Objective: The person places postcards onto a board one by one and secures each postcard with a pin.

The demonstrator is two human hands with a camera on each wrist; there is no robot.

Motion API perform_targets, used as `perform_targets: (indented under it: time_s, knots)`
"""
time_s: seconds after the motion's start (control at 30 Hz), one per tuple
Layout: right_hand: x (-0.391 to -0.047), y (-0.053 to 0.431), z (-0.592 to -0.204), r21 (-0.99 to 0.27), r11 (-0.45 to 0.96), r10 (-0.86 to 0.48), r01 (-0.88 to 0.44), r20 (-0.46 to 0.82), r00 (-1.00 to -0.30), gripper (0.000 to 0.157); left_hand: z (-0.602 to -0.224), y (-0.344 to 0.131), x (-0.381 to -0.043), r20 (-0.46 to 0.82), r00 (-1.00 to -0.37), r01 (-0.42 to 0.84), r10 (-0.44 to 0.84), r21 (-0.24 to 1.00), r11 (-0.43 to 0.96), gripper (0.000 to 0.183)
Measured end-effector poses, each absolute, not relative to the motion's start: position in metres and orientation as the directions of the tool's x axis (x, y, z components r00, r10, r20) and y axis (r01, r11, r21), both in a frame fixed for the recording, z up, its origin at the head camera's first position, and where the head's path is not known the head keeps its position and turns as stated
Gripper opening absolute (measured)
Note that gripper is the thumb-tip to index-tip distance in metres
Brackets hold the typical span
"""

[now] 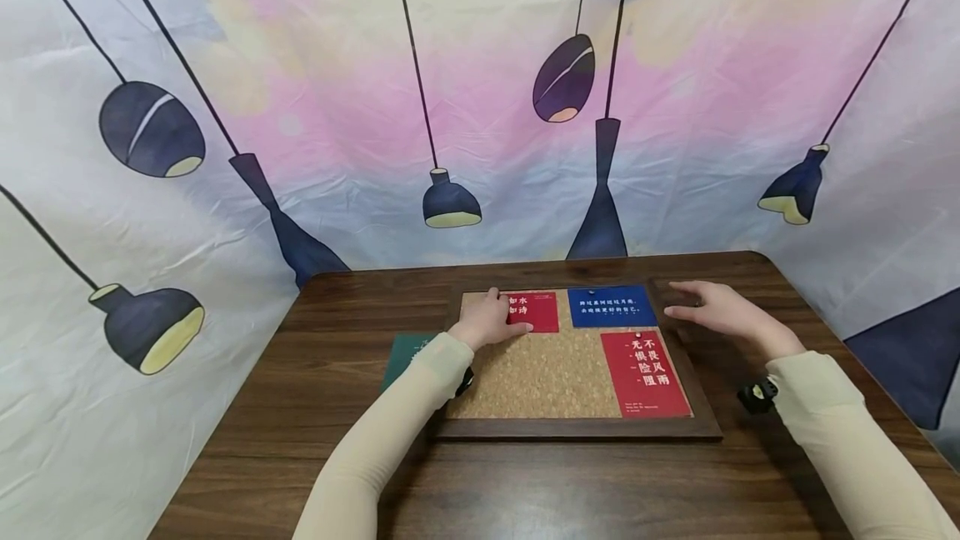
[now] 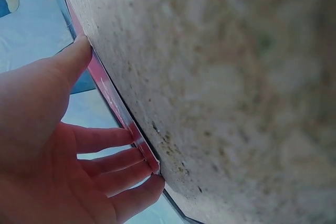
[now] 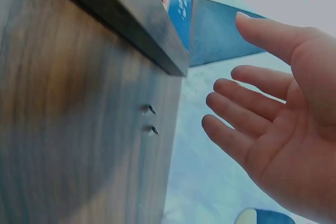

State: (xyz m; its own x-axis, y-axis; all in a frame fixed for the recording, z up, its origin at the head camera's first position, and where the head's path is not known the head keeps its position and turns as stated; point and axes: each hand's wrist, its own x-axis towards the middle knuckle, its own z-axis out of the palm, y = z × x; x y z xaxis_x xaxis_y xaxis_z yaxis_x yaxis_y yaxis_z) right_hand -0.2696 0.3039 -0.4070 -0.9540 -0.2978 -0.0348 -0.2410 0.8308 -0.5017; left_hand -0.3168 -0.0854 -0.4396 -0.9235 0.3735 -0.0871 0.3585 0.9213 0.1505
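My left hand (image 1: 482, 323) touches a red card (image 1: 542, 312) with white writing at the upper left of a cork board (image 1: 536, 377). In the left wrist view, its thumb and spread fingers rest on the card's edges, and the red card (image 2: 111, 95) lies flat against the cork. The hand hides the card's left part in the head view. Beyond the board's right edge, my right hand (image 1: 716, 308) hovers over the table with nothing in it, fingers extended. Two small silvery pins (image 3: 150, 110) lie on the table near it in the right wrist view.
A blue card (image 1: 613, 307) and another red card (image 1: 647, 382) are fixed on the board's right side, a pin at the top of each. Partly behind my left forearm is a green card (image 1: 403, 354). The board's dark wooden frame (image 1: 577, 429) rests on a brown table (image 1: 570, 490).
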Motion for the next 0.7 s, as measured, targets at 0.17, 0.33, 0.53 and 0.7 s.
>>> perform_targets:
  time_s: [0.17,0.33,0.53,0.7]
  knots:
    - [-0.268,0.318,-0.398,-0.478,0.847,-0.276,-0.233,-0.021,-0.961,0.073,-0.440,-0.085,-0.318,-0.088,-0.924,0.357,0.373,0.154,0.921,0.072]
    - [-0.265,0.330,-0.392,-0.467,0.857,-0.259,-0.221,-0.018,-0.966,0.073,-0.441,-0.085,-0.318,-0.091,-0.924,0.356,0.372,0.151,0.922,0.072]
    - [-0.263,0.347,-0.388,-0.431,0.873,-0.264,-0.227,-0.028,-0.964,0.072,-0.441,-0.085,-0.317,-0.089,-0.923,0.360,0.375,0.152,0.920,0.072]
    - [-0.264,0.360,-0.384,-0.410,0.882,-0.263,-0.232,-0.020,-0.964,0.069,-0.438,-0.085,-0.316,-0.092,-0.925,0.351,0.369,0.168,0.921,0.071]
